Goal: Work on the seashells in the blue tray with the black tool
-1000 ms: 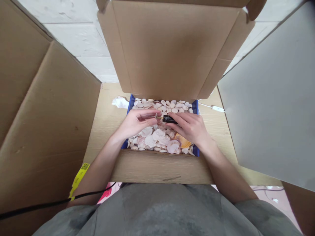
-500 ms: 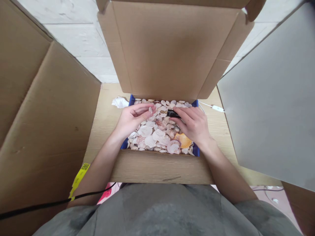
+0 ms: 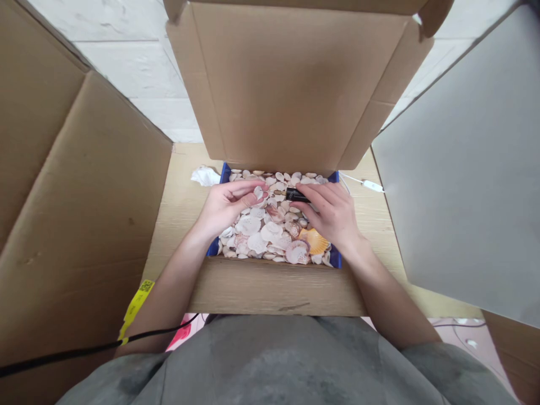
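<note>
My left hand [image 3: 230,203] pinches a small pale seashell [image 3: 259,193] between thumb and fingers. My right hand [image 3: 331,211] is closed around a small black mini drill [image 3: 297,195], whose brass-coloured chuck points left at the shell. The thin tip is too small to make out, so I cannot tell whether it touches the shell. Both hands are above a shallow cardboard box [image 3: 336,260] with blue sides, filled with many white, pink and brown shells [image 3: 257,242]. A large orange scallop shell [image 3: 317,242] lies by my right wrist.
The box's tall lid [image 3: 291,84] stands up behind the shells. A cardboard panel [image 3: 97,169] walls the left, a grey panel [image 3: 459,169] the right. Crumpled white tissue [image 3: 205,175] and a white cable switch [image 3: 373,186] lie on the wooden table [image 3: 278,289]. A black cable [image 3: 160,332] crosses my left arm.
The seashell in my left fingers has turned slightly, showing more of its pale face. The right hand and the mini drill stay almost in place.
</note>
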Demonstrator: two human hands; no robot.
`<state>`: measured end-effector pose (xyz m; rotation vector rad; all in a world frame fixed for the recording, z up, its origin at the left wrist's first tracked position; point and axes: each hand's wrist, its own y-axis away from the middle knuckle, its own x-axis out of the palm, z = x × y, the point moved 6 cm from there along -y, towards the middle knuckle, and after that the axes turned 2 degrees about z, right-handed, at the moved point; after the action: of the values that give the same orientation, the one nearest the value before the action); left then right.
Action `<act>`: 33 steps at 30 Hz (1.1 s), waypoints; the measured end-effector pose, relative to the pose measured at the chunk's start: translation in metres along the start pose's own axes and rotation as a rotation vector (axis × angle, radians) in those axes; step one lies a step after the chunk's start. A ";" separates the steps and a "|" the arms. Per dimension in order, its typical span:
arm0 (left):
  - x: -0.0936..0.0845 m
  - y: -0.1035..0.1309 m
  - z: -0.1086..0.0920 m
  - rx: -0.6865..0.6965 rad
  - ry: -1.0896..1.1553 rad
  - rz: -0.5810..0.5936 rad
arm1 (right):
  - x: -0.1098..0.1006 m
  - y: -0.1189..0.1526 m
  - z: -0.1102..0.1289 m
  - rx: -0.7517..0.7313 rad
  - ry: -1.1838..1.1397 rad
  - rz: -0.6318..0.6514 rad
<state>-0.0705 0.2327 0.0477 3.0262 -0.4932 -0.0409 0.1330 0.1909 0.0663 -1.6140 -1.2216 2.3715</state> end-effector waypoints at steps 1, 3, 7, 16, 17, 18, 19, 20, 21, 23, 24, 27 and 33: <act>0.000 0.000 0.000 -0.003 -0.001 0.002 | 0.000 0.000 0.000 -0.001 -0.004 0.000; 0.000 0.000 0.000 -0.002 -0.001 0.004 | 0.000 0.000 0.001 -0.005 -0.011 -0.001; 0.000 0.001 0.000 0.000 -0.015 0.012 | 0.000 -0.001 0.001 -0.014 -0.007 0.001; 0.003 0.001 0.002 -0.057 -0.096 0.064 | -0.007 0.000 0.001 -0.020 0.032 -0.090; 0.004 0.001 0.004 -0.073 -0.089 0.078 | -0.009 0.000 0.002 -0.025 0.040 -0.102; 0.005 0.002 0.004 -0.089 -0.085 0.092 | -0.010 0.000 0.003 -0.033 0.046 -0.114; 0.006 0.002 0.005 -0.102 -0.085 0.103 | -0.011 0.000 0.004 -0.041 0.052 -0.125; 0.007 0.003 0.006 -0.111 -0.087 0.111 | -0.012 0.000 0.005 -0.049 0.056 -0.137; 0.007 0.003 0.006 -0.118 -0.088 0.115 | -0.013 0.000 0.006 -0.056 0.061 -0.147; 0.008 0.004 0.005 -0.129 -0.079 0.121 | -0.015 0.000 0.007 -0.068 0.068 -0.160; 0.008 0.004 0.005 -0.136 -0.069 0.126 | -0.015 0.000 0.008 -0.071 0.070 -0.162; 0.010 0.005 0.005 -0.150 -0.034 0.149 | -0.015 0.000 0.007 -0.066 0.065 -0.159; 0.012 0.004 0.006 -0.146 -0.030 0.193 | -0.004 0.000 0.006 -0.066 0.001 -0.021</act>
<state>-0.0606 0.2242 0.0415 2.8257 -0.7478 -0.1068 0.1305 0.1854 0.0704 -1.6116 -1.3229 2.3424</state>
